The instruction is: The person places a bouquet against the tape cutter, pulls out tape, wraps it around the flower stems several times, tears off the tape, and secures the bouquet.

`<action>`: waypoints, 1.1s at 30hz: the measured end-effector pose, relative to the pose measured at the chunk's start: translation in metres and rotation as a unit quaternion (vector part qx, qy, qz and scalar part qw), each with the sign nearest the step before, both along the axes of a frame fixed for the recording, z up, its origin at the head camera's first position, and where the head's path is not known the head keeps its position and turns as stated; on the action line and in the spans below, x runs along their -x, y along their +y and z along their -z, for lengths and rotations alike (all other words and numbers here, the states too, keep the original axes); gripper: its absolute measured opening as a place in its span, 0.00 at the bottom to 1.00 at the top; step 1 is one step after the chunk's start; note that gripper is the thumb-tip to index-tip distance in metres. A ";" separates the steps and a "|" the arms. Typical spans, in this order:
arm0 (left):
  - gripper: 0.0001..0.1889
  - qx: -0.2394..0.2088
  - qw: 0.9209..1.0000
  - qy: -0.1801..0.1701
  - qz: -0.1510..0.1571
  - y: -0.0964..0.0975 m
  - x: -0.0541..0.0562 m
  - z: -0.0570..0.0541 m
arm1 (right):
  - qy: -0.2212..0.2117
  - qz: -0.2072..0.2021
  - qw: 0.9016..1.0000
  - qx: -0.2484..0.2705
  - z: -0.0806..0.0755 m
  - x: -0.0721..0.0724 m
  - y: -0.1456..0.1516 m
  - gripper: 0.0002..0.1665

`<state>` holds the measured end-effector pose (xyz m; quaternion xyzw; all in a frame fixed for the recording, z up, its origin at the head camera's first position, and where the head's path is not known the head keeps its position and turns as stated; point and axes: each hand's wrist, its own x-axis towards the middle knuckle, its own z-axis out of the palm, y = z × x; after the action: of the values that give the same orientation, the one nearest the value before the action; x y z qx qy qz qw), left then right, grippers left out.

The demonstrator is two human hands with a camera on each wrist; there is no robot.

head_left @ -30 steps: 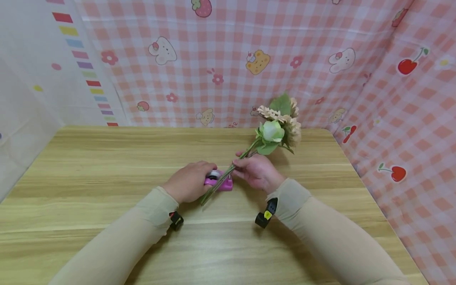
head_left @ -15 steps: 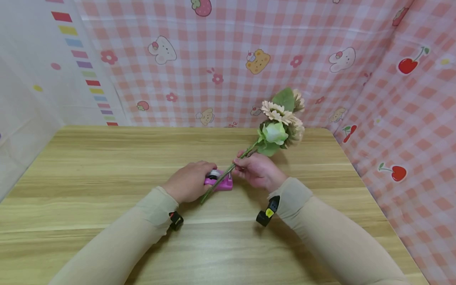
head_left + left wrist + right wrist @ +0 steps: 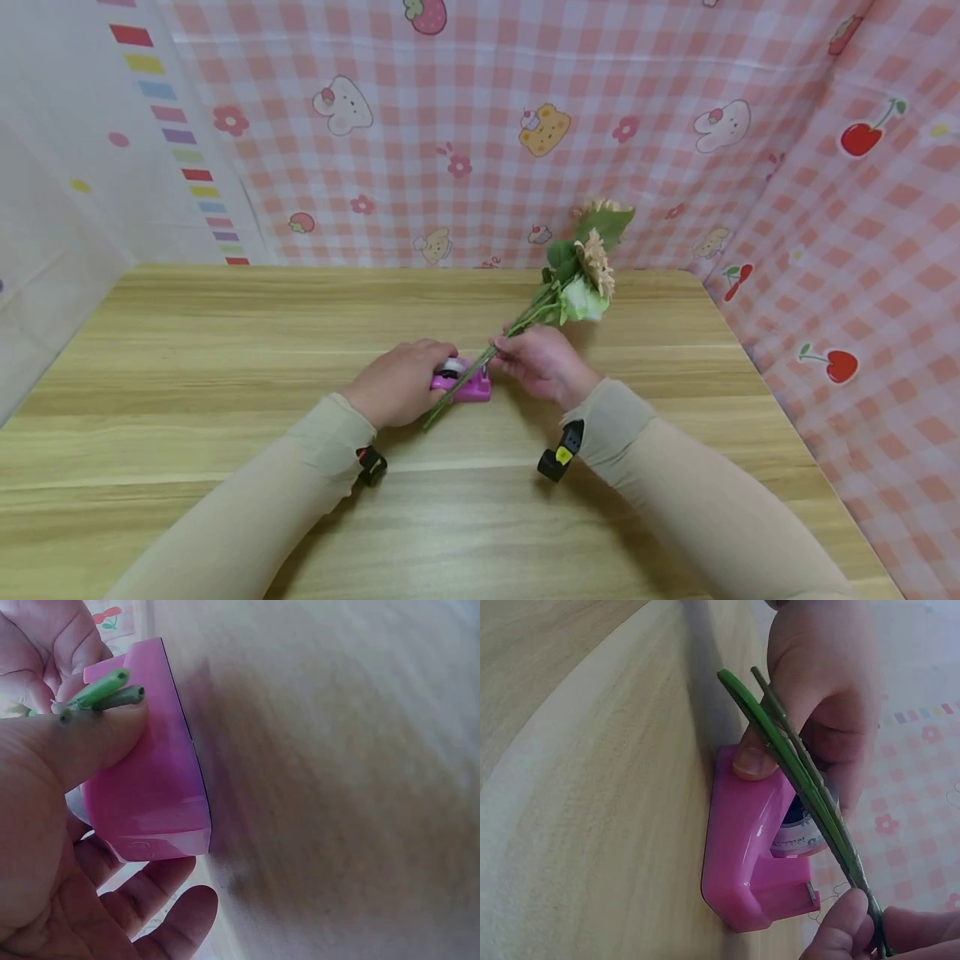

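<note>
My left hand (image 3: 399,385) grips a pink tape dispenser (image 3: 478,388) that stands on the table, thumb on its near side. In the right wrist view, a tape roll (image 3: 799,834) sits in the dispenser, and a serrated cutter shows at its end. Between thumb and fingers, my right hand (image 3: 546,363) pinches the green stems (image 3: 802,780) of a small bunch of artificial-looking flowers (image 3: 597,265). Their heads, cream daisy-like blooms and a pale green rose, point up and to the right. The cut stem ends slant across the dispenser, close to my left thumb (image 3: 112,739).
The wood-grain table (image 3: 187,358) extends around both hands. Behind it hangs a pink checked cloth (image 3: 465,108), with another on the right side and a white cloth (image 3: 60,167) on the left. Each wrist wears a black strap.
In my right hand the bunch has turned about its stems: the rose now faces down to the right and the leaves have shifted. My left hand and the tape dispenser stay in place.
</note>
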<state>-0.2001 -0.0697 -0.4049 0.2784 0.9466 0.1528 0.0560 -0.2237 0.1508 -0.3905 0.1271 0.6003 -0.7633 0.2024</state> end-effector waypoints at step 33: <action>0.30 0.000 1.000 -0.011 -0.008 0.000 -0.001 -0.001 | -0.032 -0.043 0.998 0.036 0.003 0.004 0.004 0.22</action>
<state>-0.1990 -0.0700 -0.4038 0.2694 0.9480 0.1560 0.0657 -0.2282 0.1544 -0.3935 0.1178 0.5706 -0.7706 0.2583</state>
